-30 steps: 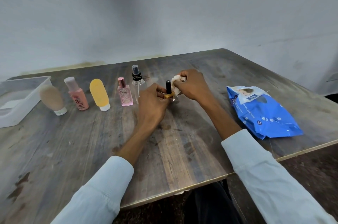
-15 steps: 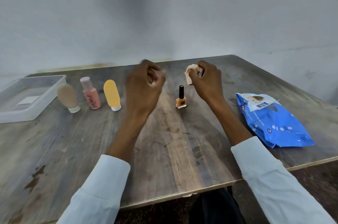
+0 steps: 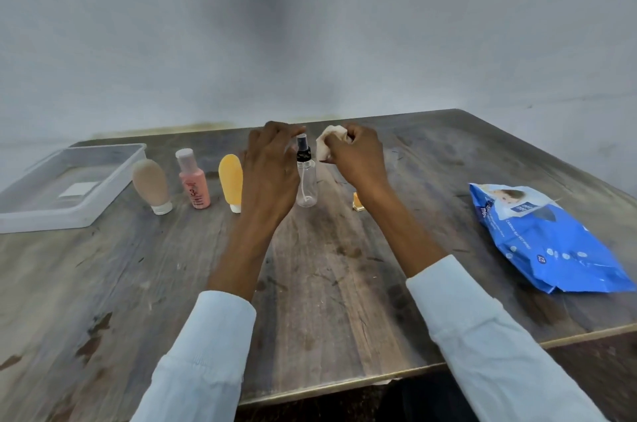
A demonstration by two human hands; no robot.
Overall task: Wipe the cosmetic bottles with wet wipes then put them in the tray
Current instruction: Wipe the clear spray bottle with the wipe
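Reaching with our loosely spread, empty left hand [image 3: 272,166], we should steady the clear spray bottle [image 3: 306,180] while our right hand [image 3: 355,159] clutches the crumpled wet wipe [image 3: 329,142].

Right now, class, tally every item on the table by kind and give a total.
Squeeze tubes: 2, beige, yellow
Pink bottle: 1
Clear spray bottle: 1
Nail polish bottle: 1
Clear tray: 1
Wet wipes pack: 1
Total: 7

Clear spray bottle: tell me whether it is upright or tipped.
Upright. The clear spray bottle stands on its base on the table, black nozzle on top.
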